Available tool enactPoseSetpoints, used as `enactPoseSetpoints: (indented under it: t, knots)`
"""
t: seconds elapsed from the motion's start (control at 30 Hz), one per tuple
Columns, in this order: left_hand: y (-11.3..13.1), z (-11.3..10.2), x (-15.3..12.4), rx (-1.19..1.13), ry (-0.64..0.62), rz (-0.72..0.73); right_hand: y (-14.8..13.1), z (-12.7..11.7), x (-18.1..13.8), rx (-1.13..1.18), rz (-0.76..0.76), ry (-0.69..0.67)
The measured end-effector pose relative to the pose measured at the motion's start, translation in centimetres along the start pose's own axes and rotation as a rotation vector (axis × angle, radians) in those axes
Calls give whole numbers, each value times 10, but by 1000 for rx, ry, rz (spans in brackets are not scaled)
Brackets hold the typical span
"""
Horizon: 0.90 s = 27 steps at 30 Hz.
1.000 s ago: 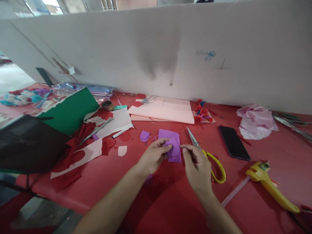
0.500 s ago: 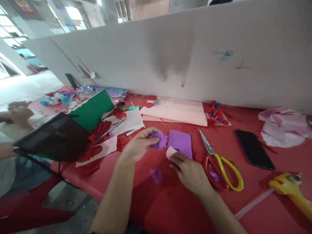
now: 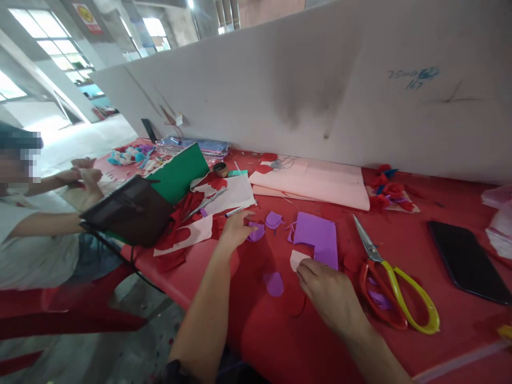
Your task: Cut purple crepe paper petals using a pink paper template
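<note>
My left hand [image 3: 237, 230] is over the red table, its thumb and forefinger apart, beside a small purple cut piece [image 3: 256, 232] at its fingertips. Another purple piece [image 3: 274, 220] lies just to the right of it. My right hand [image 3: 328, 288] pinches a pale pink cut piece [image 3: 298, 260] with its fingers close together. Behind that hand rests a purple sheet [image 3: 316, 232] with a corner cut out. A rounded purple piece [image 3: 274, 284] lies nearer to me, between my forearms. Scissors [image 3: 376, 256] with red and yellow handles lie open to the right.
A dark phone [image 3: 468, 261] lies at the right. Folded pink sheets [image 3: 312, 184] and red flowers [image 3: 392, 192] are near the white panel [image 3: 248, 96]. At left stand a brown bag [image 3: 130, 210] and a green board [image 3: 180, 173]. Another person [image 3: 40, 240] sits beyond them.
My left hand has lowered and its fingers have parted. Purple pieces it held up now lie on the table. My right hand keeps the pink piece. The view has swung left.
</note>
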<state>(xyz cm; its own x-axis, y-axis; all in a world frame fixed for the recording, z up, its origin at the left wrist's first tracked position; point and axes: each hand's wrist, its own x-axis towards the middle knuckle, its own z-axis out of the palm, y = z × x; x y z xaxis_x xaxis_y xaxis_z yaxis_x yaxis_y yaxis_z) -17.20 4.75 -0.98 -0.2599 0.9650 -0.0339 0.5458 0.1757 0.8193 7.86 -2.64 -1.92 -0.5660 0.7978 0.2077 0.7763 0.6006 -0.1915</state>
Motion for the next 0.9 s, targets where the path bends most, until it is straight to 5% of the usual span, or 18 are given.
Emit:
enactPoseSetpoints:
  t: [0.1,0.2,0.33,0.43,0.5,0.63,0.73,0.9]
  knots:
    - [-6,-17,-6,90,162,12,3,-7,-2,268,95,223]
    - [-7,-31,-24,212,216,33,12,-25,-2,649,425,505]
    - [16,-17,-54,183,321,133,32,-48,0,1110,787,886]
    - [47,20,-66,43,-51,240,48,-50,-1,1266,786,1122]
    - [65,48,-63,5,-176,273,55,-47,-2,1279,801,1098]
    - [84,86,-44,91,-124,157,56,-44,-3,1328,889,849]
    - [88,97,-35,276,-118,71,51,-46,-3,1415,920,727]
    - [90,104,-35,388,-77,-3,49,-45,-2,1600,828,745]
